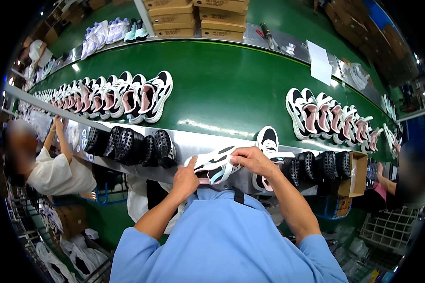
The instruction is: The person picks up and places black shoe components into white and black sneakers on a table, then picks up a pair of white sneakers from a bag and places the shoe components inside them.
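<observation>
A white sneaker (pixel 215 160) with black panels, pale blue trim and a pink lining lies tilted on its side between my hands, just above the metal ledge. My left hand (pixel 186 178) grips its left end, with a finger stretched along the upper. At the other end my right hand (pixel 254 159) pinches the sneaker's edge between thumb and fingers; exactly which part is too small to tell. A similar sneaker (pixel 267 139) rests behind and beside my right hand, its lower part partly hidden by my wrist.
Black studded shoe-shaped pieces (pixel 129 144) line the metal ledge (pixel 189 141) on both sides. Beyond is a green belt (pixel 222 85) bearing rows of sneakers (pixel 148 99). An open carton (pixel 359 174) stands right. Shoe boxes (pixel 222 23) stack behind; co-workers (pixel 63 172) flank me.
</observation>
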The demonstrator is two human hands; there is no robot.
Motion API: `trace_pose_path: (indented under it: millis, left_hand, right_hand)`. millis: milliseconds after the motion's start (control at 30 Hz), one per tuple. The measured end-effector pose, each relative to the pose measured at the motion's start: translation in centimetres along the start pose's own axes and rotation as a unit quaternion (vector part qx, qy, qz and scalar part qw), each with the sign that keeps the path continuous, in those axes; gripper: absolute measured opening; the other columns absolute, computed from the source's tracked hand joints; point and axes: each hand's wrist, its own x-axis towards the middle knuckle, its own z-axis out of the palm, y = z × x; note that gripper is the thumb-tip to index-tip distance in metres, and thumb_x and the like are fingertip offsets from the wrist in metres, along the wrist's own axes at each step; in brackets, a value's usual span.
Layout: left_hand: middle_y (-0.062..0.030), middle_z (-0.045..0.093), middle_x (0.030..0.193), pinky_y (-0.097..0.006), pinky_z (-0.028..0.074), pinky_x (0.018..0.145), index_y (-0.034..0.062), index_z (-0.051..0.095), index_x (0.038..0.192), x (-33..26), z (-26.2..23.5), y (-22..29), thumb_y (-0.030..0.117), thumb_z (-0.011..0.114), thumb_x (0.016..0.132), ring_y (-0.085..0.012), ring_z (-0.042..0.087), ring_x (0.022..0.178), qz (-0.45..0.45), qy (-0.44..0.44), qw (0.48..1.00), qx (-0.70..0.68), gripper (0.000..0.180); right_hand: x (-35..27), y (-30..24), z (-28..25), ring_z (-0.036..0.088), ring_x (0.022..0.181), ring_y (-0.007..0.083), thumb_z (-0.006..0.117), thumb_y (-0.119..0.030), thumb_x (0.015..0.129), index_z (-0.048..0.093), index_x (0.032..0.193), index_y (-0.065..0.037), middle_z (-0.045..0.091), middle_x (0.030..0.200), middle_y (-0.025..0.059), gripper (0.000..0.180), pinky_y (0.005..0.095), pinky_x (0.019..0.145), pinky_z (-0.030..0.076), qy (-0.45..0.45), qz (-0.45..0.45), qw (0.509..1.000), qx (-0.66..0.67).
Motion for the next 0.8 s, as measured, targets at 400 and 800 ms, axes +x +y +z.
trace_pose_path:
  millis: [400, 800]
  left_hand:
    - [-0.0293, 0.053, 0.123, -0.05, 0.055, 0.092, 0.017, 0.062, 0.144, -5.1, -5.4, 1.7, -0.006, 0.067, 0.079, -0.0471, 0.061, 0.106, 0.192, 0.144, 0.969, 0.052, 0.069]
    - [-0.0332, 0.053, 0.128, -0.05, 0.055, 0.097, 0.0197, 0.062, 0.143, -6.2, -4.8, 1.1, -0.003, 0.066, 0.082, -0.0497, 0.063, 0.108, 0.175, 0.079, 0.98, 0.053, 0.066]
  right_hand:
    - [0.5, -4.7, 3.6, 0.059, 0.071, 0.012, 0.076, -0.02, 0.095, 0.076, 0.098, -0.002, 0.07, 0.077, 0.0062, 0.019, 0.0318, 0.066, 0.049, -0.147, -0.062, 0.982, -0.104]
    - [2.2, -4.6, 5.7, 0.066, 0.069, 0.0362, 0.075, -0.031, 0.091, 0.071, 0.086, -0.003, 0.07, 0.076, 0.0172, 0.029, 0.0467, 0.067, 0.05, -0.212, -0.083, 0.933, -0.279]
